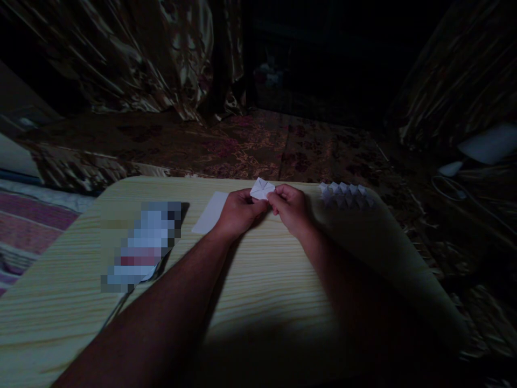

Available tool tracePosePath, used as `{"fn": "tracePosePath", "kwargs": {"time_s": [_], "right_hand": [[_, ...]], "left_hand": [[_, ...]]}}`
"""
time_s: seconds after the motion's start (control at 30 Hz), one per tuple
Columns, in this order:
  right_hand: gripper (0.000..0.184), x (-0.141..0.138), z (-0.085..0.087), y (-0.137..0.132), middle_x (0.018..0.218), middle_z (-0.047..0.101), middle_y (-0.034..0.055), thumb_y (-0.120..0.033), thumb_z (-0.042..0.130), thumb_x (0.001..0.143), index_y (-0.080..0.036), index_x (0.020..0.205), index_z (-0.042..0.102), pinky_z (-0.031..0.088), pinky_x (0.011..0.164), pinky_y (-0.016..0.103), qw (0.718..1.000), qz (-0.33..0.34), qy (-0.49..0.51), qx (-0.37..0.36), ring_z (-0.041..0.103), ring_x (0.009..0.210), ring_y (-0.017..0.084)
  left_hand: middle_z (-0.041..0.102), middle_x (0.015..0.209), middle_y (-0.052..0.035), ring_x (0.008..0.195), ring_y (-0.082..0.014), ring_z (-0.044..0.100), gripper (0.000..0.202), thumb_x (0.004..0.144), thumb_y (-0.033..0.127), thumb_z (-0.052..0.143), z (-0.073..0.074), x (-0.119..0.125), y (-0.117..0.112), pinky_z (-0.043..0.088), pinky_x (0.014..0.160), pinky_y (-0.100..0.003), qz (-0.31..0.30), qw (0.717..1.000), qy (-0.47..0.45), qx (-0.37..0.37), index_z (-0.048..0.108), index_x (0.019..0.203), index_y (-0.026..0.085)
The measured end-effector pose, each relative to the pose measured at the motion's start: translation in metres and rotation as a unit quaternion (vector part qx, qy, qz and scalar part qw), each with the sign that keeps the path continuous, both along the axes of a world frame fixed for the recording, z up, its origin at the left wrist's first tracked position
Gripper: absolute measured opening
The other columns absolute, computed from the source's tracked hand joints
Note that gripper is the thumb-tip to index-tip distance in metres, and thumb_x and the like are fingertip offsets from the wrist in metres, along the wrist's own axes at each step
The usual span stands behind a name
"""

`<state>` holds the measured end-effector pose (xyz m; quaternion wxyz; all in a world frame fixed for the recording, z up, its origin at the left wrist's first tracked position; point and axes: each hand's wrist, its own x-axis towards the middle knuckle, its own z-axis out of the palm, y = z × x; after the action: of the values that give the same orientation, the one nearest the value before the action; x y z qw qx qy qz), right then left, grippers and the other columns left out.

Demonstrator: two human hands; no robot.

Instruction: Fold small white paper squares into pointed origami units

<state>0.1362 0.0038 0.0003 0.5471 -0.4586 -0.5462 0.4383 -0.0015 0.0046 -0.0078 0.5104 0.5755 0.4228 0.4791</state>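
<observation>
A small white folded paper (261, 188) with crossing creases is held up between my two hands near the table's far edge. My left hand (239, 212) is closed on its left and lower side, thumb along the bottom. At the right corner, my right hand (290, 205) pinches the same paper between thumb and fingers. Just left of my left hand lies a flat white sheet of paper (210, 213), partly covered by that hand. To the right, several small white folded paper pieces (346, 195) stand in two rows on the table.
The wood-grain table (266, 291) has rounded corners. A blurred-out device (145, 242) with a cable lies at the left. Beyond the far edge is a ledge with patterned cloth (242, 140), with curtains (181, 54) behind. A white lamp-like object (488, 144) stands at the right.
</observation>
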Motion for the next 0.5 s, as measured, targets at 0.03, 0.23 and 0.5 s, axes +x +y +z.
{"fn": "tracePosePath", "kwargs": {"time_s": [0.03,0.23,0.5], "right_hand": [[0.015,0.0000,-0.0001,0.0000,0.050,0.047,-0.0069,-0.029,0.059,0.072,-0.017,0.067,0.053,0.028,0.043,0.020,1.000,0.003,-0.001,-0.002,0.038,0.043,0.006],[0.010,-0.0007,0.0001,0.0004,0.057,0.054,-0.0047,-0.025,0.060,0.068,-0.015,0.069,0.056,0.032,0.046,0.019,1.000,0.010,-0.011,-0.005,0.043,0.048,0.006],[0.010,-0.0003,-0.0042,0.0012,0.057,0.050,-0.0053,-0.026,0.056,0.069,-0.016,0.067,0.054,0.032,0.048,0.019,0.998,-0.005,-0.064,0.019,0.042,0.052,0.008]], "left_hand": [[0.050,0.053,0.0029,0.043,-0.0054,0.037,0.023,0.068,0.032,0.069,-0.0003,-0.0001,0.0002,0.023,0.041,-0.020,0.002,1.000,0.000,0.001,0.057,0.067,0.013],[0.050,0.055,0.0033,0.044,-0.0047,0.036,0.023,0.068,0.033,0.069,0.0018,0.0008,-0.0018,0.022,0.042,-0.019,-0.026,1.000,-0.004,-0.006,0.059,0.071,0.012],[0.049,0.055,0.0040,0.045,-0.0038,0.034,0.018,0.067,0.026,0.070,0.0041,0.0013,-0.0043,0.023,0.042,-0.018,-0.049,0.999,-0.016,-0.012,0.061,0.073,0.012]]}}
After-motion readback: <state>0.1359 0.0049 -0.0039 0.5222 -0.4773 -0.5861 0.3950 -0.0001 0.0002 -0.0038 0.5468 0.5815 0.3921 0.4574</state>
